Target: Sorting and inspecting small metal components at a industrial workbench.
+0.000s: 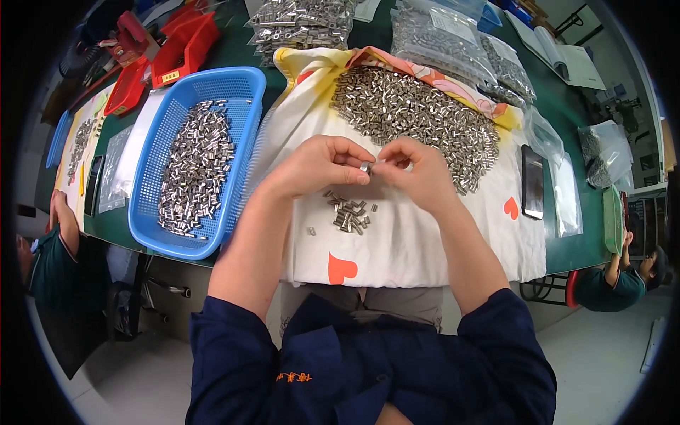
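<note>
Both hands meet over the white printed cloth (404,248). My left hand (315,168) pinches a small metal sleeve (365,167) between thumb and fingers. Close against it, my right hand (419,174) has thumb and fingertips pressed together; whatever they grip is too small to make out. Below the hands lies a little pile of short metal sleeves (348,214), with a few strays beside it. A broad heap of similar metal sleeves (418,113) spreads over the cloth beyond my hands.
Left of me stands a blue perforated basket (136,188) part filled with metal sleeves. Bulging clear bags of metal parts (301,28) line the back, with red bins (185,46) at far left. A phone (532,183) lies right. Other people sit at either side.
</note>
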Demonstrator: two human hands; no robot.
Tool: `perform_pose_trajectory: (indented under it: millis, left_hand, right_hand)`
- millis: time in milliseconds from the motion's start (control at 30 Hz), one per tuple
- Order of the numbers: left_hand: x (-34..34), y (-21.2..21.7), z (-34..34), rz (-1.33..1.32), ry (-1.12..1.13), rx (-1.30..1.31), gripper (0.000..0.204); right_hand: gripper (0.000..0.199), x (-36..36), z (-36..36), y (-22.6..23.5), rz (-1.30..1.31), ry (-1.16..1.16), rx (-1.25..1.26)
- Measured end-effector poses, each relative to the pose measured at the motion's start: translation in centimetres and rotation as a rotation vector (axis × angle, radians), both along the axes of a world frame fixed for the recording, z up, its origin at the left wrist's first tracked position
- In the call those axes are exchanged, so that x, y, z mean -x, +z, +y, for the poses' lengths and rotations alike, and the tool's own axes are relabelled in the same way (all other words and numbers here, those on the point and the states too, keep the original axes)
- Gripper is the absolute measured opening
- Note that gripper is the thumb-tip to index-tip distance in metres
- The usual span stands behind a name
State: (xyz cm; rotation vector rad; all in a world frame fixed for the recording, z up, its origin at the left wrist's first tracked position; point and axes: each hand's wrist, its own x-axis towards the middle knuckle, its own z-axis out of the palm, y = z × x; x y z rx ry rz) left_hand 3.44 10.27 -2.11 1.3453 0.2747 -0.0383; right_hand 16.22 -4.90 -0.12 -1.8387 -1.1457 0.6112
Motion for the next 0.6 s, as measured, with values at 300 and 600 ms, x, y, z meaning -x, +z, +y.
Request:
perform_pose_trajectory:
  millis: [300,600]
  left_hand:
    - [1.2,0.2,0.4,-0.012,-0.097,-0.386,0.032]
    - [0.9,0.0,-0.3,-0.069,-0.124,-0.2,0.027]
  right_hand:
    - [0.007,-0.7,2.3,-3.6,-0.77,-0.089,-0.182]
    - [0.008,-0.3,1.6,-2.3,-0.767,-0.012,-0.071]
